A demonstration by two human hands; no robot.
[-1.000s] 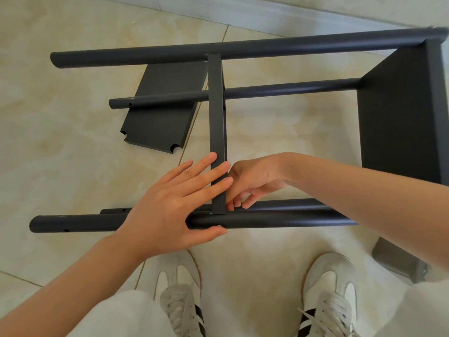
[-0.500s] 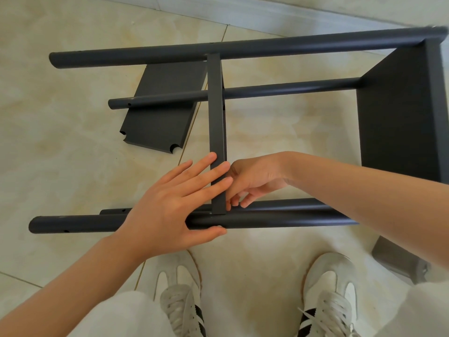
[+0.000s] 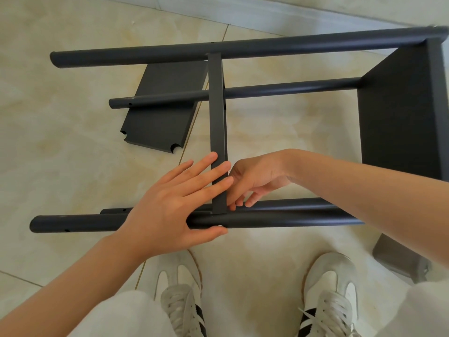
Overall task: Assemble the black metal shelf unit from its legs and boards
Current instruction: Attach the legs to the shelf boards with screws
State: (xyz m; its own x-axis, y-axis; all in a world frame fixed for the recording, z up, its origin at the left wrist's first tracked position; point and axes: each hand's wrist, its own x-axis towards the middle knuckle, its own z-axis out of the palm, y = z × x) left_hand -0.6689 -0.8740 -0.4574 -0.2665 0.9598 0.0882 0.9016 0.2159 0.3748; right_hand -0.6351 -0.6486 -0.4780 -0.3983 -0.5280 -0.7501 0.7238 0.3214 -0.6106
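This looks like a room in a home. The floor is laid with large, glossy, beige marble-look tiles with thin grout lines, and a pale skirting strip runs along its far edge. A half-built shelf unit and a loose board lie directly on the tiles by white sneakers.

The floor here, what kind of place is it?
Probably a room indoors, maybe a home: glossy beige floor tiles, a pale border strip along the far edge, and a loose shelf board lying on them.
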